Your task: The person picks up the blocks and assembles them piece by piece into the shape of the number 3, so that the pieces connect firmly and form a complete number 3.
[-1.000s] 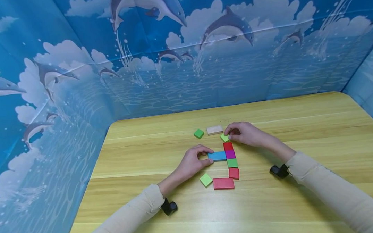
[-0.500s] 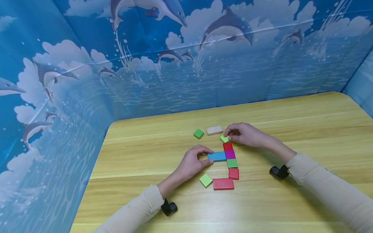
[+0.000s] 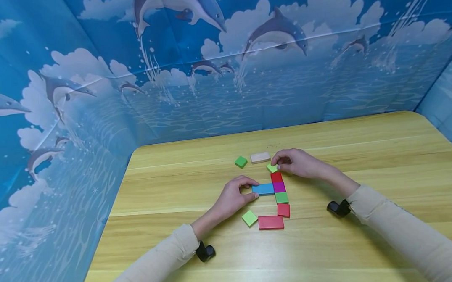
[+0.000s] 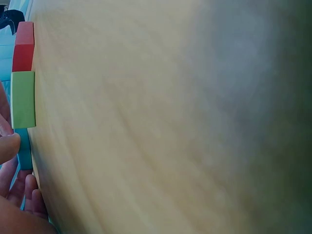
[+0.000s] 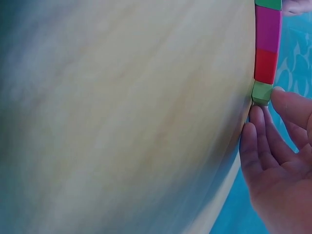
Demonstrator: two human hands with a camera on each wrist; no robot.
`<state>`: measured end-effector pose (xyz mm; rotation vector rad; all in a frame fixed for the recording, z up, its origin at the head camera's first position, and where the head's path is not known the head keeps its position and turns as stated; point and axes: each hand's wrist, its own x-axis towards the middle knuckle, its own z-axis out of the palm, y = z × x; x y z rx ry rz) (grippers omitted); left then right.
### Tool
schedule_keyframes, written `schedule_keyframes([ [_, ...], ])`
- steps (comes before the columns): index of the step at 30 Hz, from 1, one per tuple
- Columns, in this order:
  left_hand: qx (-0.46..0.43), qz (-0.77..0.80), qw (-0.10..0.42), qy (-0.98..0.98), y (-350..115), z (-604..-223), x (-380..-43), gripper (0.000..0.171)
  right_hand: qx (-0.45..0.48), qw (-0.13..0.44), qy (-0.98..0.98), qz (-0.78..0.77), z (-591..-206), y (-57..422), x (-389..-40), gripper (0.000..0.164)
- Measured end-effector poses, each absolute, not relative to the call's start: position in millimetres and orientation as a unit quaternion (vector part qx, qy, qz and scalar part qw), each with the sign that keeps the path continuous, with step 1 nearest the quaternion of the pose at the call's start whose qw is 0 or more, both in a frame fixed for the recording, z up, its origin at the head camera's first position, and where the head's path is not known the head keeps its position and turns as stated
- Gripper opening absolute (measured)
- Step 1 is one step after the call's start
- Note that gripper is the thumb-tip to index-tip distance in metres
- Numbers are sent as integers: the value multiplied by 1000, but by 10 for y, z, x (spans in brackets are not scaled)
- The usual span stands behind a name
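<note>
My left hand (image 3: 234, 194) holds the blue rectangular block (image 3: 264, 190) by its left end, thumb at the near side and fingers at the far side. The block's right end meets a column of small blocks: red (image 3: 276, 177), magenta (image 3: 279, 187) and green (image 3: 282, 198). Just beyond the red one, my right hand (image 3: 298, 162) pinches a light green block (image 3: 271, 168), set at an angle. In the right wrist view the thumb and fingers touch this light green block (image 5: 262, 91), which lies at the end of the column. The left wrist view shows the blue block (image 4: 24, 153) partly covered by the thumb.
Nearer on the wooden table (image 3: 329, 254) lie a red square block (image 3: 283, 210), a long red block (image 3: 271, 222) and another light green block (image 3: 250, 218). A plain wood block (image 3: 260, 157) and a green block (image 3: 241, 162) sit farther back. A dolphin-print cloth (image 3: 269, 88) hangs behind.
Almost nothing differs. The light green block and my right hand have shifted very slightly toward me; my left hand keeps its place on the blue block.
</note>
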<state>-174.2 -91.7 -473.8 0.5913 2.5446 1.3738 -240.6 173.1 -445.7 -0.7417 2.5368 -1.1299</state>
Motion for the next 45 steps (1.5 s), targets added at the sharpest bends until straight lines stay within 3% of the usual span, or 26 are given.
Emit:
schedule_keyframes([
  [18,200,461,91,860,-908,-4744,-1753,23,-233,108,886,-387,-4382,1781,-2226,25],
  [45,203,454,87,863,-902,-4748,-1755,24,-295,91,899,-310,-4360,1753,-1781,34],
])
